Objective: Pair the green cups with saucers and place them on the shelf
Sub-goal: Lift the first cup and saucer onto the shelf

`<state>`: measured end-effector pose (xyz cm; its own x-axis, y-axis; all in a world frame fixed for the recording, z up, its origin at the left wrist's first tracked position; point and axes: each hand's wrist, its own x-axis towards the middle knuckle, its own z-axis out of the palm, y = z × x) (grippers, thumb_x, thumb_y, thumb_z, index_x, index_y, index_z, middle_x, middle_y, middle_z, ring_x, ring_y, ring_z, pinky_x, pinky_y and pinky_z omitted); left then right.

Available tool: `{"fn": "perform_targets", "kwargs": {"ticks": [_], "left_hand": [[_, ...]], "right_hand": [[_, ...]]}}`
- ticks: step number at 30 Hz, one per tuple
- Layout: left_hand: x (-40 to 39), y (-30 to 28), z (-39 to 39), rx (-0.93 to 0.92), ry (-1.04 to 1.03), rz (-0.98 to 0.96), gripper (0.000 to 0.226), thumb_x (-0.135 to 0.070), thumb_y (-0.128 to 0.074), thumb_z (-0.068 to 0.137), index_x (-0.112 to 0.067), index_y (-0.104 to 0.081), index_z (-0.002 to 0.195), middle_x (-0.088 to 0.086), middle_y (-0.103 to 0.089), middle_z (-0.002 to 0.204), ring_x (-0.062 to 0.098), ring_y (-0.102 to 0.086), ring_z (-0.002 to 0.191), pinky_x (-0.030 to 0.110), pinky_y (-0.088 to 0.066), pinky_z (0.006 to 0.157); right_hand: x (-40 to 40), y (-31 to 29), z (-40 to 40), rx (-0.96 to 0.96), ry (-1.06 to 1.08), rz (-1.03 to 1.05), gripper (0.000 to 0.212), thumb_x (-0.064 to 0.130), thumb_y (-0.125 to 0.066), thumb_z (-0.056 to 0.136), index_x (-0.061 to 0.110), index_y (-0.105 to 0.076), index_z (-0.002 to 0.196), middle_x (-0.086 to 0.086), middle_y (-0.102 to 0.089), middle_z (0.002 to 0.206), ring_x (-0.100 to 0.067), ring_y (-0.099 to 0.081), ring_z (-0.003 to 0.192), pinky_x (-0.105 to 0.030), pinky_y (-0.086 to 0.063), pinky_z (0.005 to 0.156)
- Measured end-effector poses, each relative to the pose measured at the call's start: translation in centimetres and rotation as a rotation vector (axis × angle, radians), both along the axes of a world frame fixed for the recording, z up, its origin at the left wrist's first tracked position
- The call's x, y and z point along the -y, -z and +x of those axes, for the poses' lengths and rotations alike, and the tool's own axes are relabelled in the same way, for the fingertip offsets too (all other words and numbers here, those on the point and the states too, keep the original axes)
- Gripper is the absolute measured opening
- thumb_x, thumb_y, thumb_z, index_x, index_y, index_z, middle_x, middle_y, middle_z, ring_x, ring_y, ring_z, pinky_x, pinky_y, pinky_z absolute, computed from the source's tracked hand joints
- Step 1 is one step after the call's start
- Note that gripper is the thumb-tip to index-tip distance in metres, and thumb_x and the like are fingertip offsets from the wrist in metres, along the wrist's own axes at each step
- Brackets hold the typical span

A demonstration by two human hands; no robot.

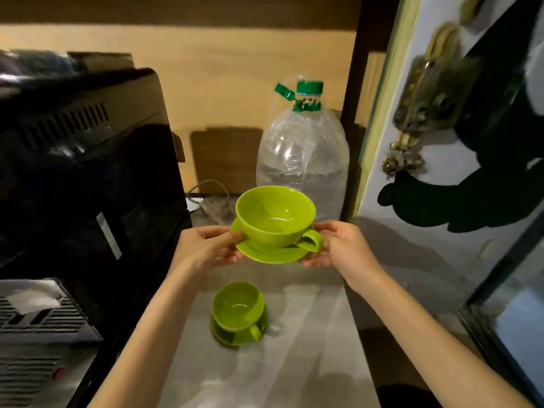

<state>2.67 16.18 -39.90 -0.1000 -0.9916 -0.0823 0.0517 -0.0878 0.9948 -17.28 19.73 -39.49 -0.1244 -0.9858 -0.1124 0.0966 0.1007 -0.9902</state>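
A green cup (275, 217) stands upright on a green saucer (272, 254), held in the air above the shelf surface (309, 334). My left hand (206, 248) grips the saucer's left rim and my right hand (341, 245) holds its right rim, near the cup's handle. Below them, a second green cup (238, 306) rests on its own saucer (232, 337) on the shelf, handle towards me and to the right.
A large clear water bottle (303, 160) with a green cap stands at the back of the shelf. A black appliance (82, 172) fills the left side. A wooden upright (353, 98) and a decorated white wall (426, 201) bound the right.
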Motion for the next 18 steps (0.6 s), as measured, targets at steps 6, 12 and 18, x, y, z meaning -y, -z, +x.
{"fn": "perform_targets", "kwargs": {"ticks": [6,12,18], "left_hand": [[2.0,-7.1,-2.8,-0.107,-0.004,-0.182,0.008,-0.004,-0.06,0.082,0.0,-0.065,0.077,0.001,-0.06,0.037,0.006,-0.055,0.033,0.012,-0.047,0.039],[3.1,-14.6,-4.4,-0.231,0.028,-0.277,0.017,-0.008,-0.057,0.085,0.0,-0.061,0.071,0.005,-0.058,0.036,0.012,-0.056,0.031,0.014,-0.044,0.033],[3.9,-21.7,-5.7,-0.322,0.111,-0.342,0.012,-0.004,-0.054,0.084,0.003,-0.06,0.077,0.008,-0.063,0.041,0.014,-0.062,0.037,0.016,-0.05,0.037]], "right_hand": [[1.8,-8.0,-2.0,0.079,0.093,-0.178,0.006,0.0,-0.053,0.086,-0.001,-0.057,0.082,-0.008,-0.067,0.046,-0.019,-0.064,0.038,-0.021,-0.05,0.034],[3.0,-15.0,-2.9,0.127,0.122,-0.321,0.02,-0.003,-0.045,0.089,0.001,-0.057,0.073,-0.009,-0.066,0.044,-0.018,-0.063,0.038,-0.021,-0.05,0.034],[4.8,-21.5,-3.6,0.187,0.131,-0.396,0.008,-0.003,-0.051,0.086,-0.006,-0.058,0.085,-0.013,-0.066,0.045,-0.019,-0.065,0.04,-0.021,-0.051,0.036]]}}
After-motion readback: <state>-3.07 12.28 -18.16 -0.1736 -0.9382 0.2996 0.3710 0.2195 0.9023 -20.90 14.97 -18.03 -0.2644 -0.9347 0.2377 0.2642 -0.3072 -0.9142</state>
